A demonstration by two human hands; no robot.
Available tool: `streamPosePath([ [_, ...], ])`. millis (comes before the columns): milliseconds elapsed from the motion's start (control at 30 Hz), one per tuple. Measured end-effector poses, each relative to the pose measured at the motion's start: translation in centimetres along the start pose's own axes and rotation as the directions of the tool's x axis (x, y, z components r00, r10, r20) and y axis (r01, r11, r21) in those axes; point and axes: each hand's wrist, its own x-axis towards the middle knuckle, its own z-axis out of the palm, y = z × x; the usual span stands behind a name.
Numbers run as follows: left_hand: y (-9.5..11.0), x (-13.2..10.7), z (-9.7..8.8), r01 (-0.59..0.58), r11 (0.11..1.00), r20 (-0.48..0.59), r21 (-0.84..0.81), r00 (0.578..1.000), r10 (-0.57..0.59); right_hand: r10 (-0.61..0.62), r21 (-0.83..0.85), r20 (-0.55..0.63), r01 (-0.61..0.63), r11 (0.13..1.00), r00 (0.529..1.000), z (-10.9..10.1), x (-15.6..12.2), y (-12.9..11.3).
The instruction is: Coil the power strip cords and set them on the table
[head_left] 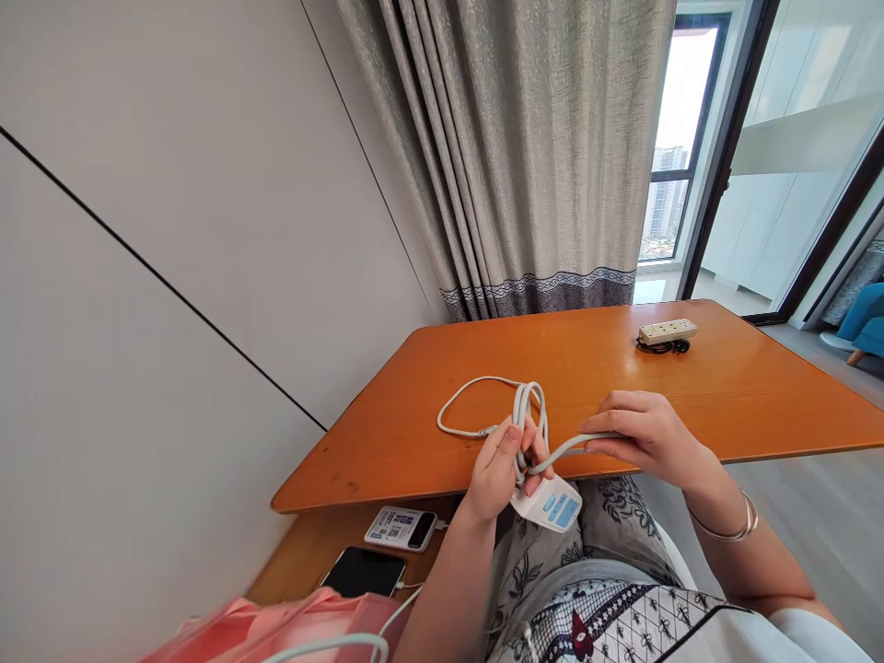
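Note:
My left hand (498, 465) is closed around a looped bundle of white cable (529, 405), just over the table's near edge. Below those fingers hangs a white block with blue labels (552, 505), tilted above my lap; it looks joined to the cable, though the join is hidden by my hand. A stretch of cable runs rightward to my right hand (645, 433), whose thumb and fingers pinch it. Another part of the cable curves over the tabletop to the left, and a connector end (487, 431) lies beside my left hand.
On the orange-brown table (387, 396), a cream power strip (668, 331) with a black cord (663, 346) sits at the far right. Lower left, a white power bank (401, 528), a black phone (364, 573) and a pink bag (310, 631) lie near my left arm. A wall borders the left side.

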Motion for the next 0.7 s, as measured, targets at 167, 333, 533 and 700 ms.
streamPosePath([
  [167,-1.0,-0.2,0.5,0.061,0.975,0.176,-0.214,0.984,-0.023,0.063,0.247,-0.055,-0.048,0.968,0.996,1.7,1.2,0.8],
  [333,-1.2,-0.1,0.6,0.07,0.943,0.184,-0.326,0.983,-0.009,0.171,0.464,0.085,-0.191,0.865,0.982,3.2,1.6,1.1],
  [533,-1.7,-0.3,0.3,0.114,0.958,0.214,-0.264,0.975,-0.057,0.225,0.491,0.151,-0.271,0.828,0.963,3.1,1.9,1.3],
  [700,-1.7,-0.1,0.3,0.123,0.979,0.204,-0.162,0.975,-0.088,0.224,0.522,0.051,-0.218,0.825,0.973,3.5,1.7,1.0],
])
